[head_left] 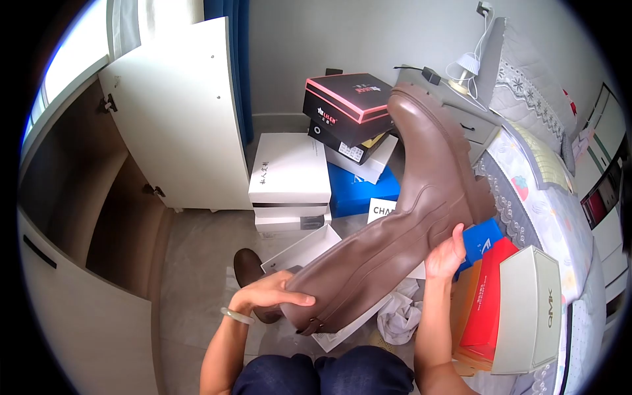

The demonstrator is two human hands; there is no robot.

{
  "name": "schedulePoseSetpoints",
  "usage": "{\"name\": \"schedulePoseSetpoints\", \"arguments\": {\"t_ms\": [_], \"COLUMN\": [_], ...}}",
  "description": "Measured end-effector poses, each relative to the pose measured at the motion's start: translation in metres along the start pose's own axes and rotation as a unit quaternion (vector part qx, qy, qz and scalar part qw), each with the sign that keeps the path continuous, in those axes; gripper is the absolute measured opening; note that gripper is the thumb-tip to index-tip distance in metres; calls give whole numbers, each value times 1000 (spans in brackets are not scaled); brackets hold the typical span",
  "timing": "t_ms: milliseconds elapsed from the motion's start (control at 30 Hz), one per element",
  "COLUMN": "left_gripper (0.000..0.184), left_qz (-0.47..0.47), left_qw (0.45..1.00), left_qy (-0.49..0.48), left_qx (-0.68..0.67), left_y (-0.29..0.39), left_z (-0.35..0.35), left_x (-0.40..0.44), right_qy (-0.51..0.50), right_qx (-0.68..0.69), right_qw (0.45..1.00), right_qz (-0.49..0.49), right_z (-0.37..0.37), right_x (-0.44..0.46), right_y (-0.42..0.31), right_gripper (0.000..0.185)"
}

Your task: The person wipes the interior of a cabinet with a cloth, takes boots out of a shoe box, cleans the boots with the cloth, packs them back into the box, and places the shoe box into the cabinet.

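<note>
Left hand (280,293) is pinching the top of a brown boot (421,191) up off the floor (197,257), right hand (444,255) propped at its ankle, can't tell if those fingers grip. So one's up, while a second boot (248,268) sits on the floor by an open white box (313,245). Stacked boxes (289,168) near the floor's far edge, cabinet door (181,125) open, bed (550,217) along the right edge.

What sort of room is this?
It looks like a bedroom: there is a bed with a patterned cover on the right, and beside it a bedside cabinet with a small lamp on top.
</note>
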State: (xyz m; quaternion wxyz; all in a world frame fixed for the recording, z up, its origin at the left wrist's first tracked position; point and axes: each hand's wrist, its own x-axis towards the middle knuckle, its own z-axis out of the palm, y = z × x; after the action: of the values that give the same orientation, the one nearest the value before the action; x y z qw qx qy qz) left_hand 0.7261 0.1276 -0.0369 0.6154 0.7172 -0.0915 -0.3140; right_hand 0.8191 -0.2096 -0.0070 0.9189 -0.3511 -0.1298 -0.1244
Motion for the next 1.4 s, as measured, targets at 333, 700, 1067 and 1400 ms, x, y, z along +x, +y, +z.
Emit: {"name": "schedulePoseSetpoints", "arguments": {"t_ms": [333, 700, 1067, 1400], "left_gripper": [87, 82, 33, 17], "left_qz": [223, 313, 124, 371], "left_qw": [898, 901, 921, 876], "left_qy": [-20, 204, 368, 220], "left_qx": [-378, 222, -35, -216], "left_y": [-27, 25, 8, 106], "left_z": [-9, 45, 36, 29], "left_x": [-18, 16, 27, 63], "right_qy": [29, 39, 39, 111], "right_qx": [-20, 123, 293, 2], "right_qw": [997, 932, 867, 829], "right_qz": [65, 340, 401, 549], "right_z": [-4, 14, -4, -27], "right_x": [-6, -86, -97, -69], "right_y": [41, 99, 109, 72], "right_gripper": [59, 53, 44, 89]}}
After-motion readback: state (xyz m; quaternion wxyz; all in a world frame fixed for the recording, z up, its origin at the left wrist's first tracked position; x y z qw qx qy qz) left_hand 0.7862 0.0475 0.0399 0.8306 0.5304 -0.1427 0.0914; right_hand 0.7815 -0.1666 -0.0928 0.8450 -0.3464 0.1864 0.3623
